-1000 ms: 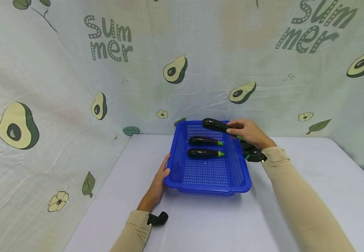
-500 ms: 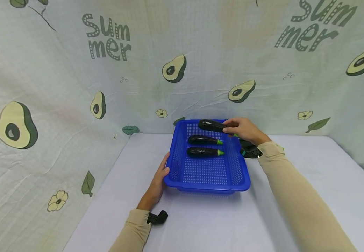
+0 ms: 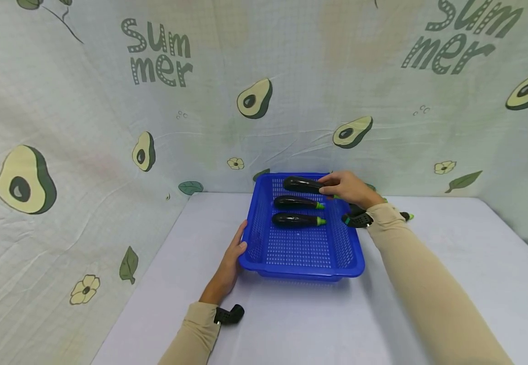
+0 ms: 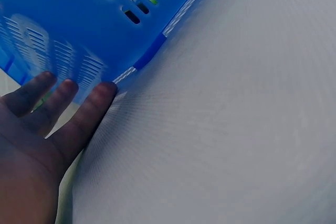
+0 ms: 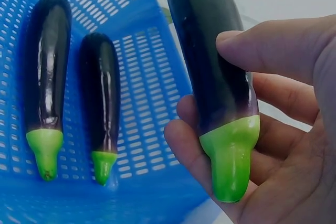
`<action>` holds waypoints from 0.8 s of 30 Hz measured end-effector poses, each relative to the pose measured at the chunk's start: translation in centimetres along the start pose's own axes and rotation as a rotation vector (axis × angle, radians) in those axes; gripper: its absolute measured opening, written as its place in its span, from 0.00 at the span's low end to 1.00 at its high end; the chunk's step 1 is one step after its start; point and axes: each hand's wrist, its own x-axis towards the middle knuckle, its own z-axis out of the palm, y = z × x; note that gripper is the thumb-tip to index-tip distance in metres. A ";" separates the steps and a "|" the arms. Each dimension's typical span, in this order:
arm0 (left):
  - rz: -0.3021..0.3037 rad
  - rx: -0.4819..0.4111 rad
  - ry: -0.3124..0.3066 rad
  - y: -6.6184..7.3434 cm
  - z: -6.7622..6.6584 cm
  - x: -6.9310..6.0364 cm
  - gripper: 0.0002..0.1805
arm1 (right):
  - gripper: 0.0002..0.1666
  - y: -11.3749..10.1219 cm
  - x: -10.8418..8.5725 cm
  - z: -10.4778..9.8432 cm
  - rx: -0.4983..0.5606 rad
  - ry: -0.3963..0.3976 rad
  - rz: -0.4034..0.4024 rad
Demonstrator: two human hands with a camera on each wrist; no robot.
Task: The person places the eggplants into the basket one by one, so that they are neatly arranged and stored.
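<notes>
My right hand [image 3: 349,189] pinches a dark purple eggplant [image 3: 300,184] near its green stem end, over the far part of a blue perforated basket [image 3: 297,270]. In the right wrist view the thumb lies on one side of this eggplant [image 5: 210,51] and curled fingers on the other. Side by side on the basket floor lie two more eggplants, a farther one [image 3: 294,203] and a nearer one [image 3: 294,220]. My left hand [image 3: 228,263] rests against the basket's left side. The left wrist view shows its extended fingers [image 4: 79,124] touching the outer wall.
Beyond the basket's right side, dark eggplants are partly hidden by my right hand and wrist; one green-tipped end [image 3: 407,216] shows. A white-covered table [image 3: 291,324] meets a printed cloth backdrop [image 3: 291,76] at the back.
My right hand has moved left and slightly down, carrying the eggplant farther over the basket's far part. The left hand, basket and two lying eggplants have stayed put.
</notes>
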 end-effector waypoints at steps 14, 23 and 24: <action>-0.002 -0.004 -0.008 0.1 0.0 0.0 0.33 | 0.24 0.3 1.4 1.8 -0.085 -0.016 0.004; -0.003 0.000 -0.006 0.0 0.0 0.1 0.33 | 0.23 0.6 1.9 2.3 -0.090 -0.023 -0.003; 0.000 0.000 -0.006 -0.1 -0.1 0.1 0.33 | 0.24 0.7 1.9 2.4 -0.102 -0.027 -0.004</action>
